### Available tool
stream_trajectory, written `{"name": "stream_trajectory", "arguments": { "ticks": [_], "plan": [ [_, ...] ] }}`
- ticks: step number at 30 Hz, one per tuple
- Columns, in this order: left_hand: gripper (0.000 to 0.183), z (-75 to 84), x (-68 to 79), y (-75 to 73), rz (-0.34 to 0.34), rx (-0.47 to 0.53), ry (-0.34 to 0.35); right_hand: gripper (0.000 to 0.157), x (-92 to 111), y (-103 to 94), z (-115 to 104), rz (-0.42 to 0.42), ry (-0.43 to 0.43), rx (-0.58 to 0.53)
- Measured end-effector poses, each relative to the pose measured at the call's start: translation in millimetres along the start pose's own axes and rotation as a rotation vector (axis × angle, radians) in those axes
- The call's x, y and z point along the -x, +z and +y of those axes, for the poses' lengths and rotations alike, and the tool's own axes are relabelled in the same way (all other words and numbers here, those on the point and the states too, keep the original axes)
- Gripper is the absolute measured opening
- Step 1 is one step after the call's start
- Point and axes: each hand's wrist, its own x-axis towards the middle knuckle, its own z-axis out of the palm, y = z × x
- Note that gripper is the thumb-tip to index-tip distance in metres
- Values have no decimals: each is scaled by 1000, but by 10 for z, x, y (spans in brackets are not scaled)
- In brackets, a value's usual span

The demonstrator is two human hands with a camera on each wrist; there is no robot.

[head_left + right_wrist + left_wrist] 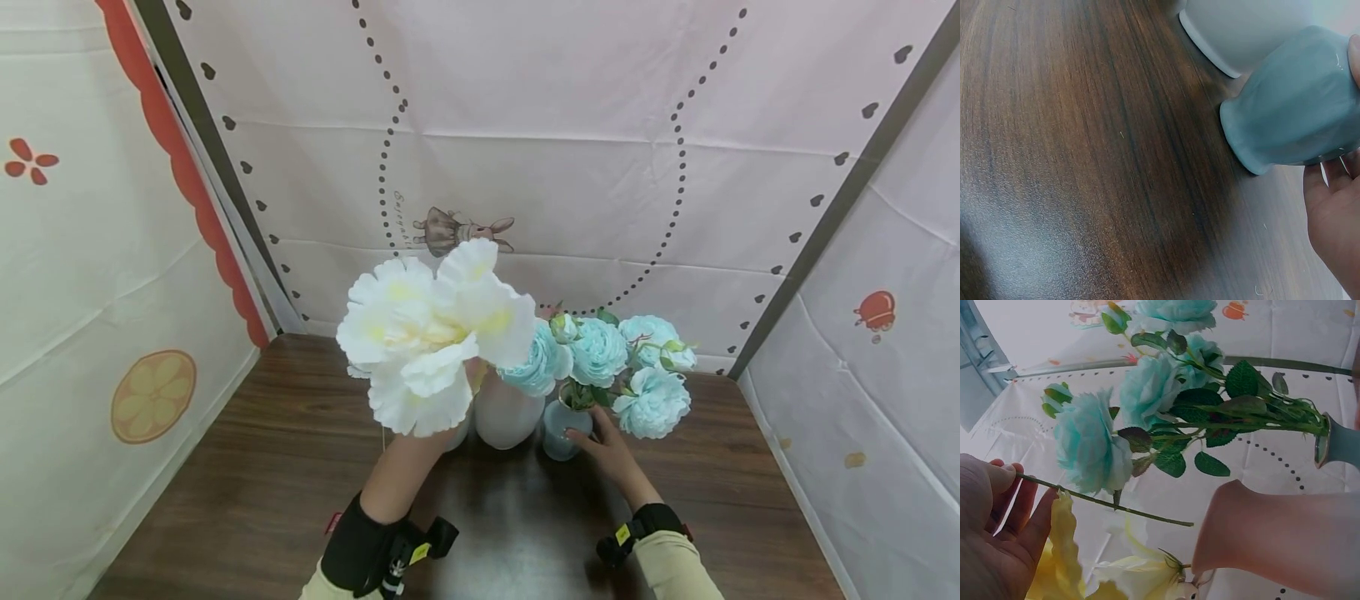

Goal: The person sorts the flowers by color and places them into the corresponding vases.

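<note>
My left hand point(997, 531) pinches a thin green flower stem point(1116, 508) between thumb and fingers. The stem's bare end is close to the mouth of a pink vase point(1272, 537). In the head view, a large white flower point(435, 333) covers most of that hand. My right hand point(611, 454) grips a small blue vase point(1297, 100) around its side, fingers and thumb on opposite sides. Several light-blue flowers point(600, 354) with green leaves point(1197, 403) stand in the blue vase's neck.
A white vase point(1241, 28) stands beside the blue one on the dark wooden table point(510, 517). Pale yellow petals point(1063, 550) hang below my left fingers, and a cream flower point(1141, 575) is near the pink vase's mouth. Printed white cloth point(540, 192) walls the table in.
</note>
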Motion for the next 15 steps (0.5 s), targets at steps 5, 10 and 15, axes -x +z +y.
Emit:
{"name": "stream_trajectory", "arguments": {
  "ticks": [5,10,15],
  "plan": [
    [33,41,-114,22,-98,354,-213,55,4,5,-4,2,-8,12],
    [31,60,-90,41,-82,348,-131,58,10,4,-14,2,-11,14],
    [27,50,-136,-1,-177,42,61,54,8,-2,-5,2,-10,14]
  ]
}}
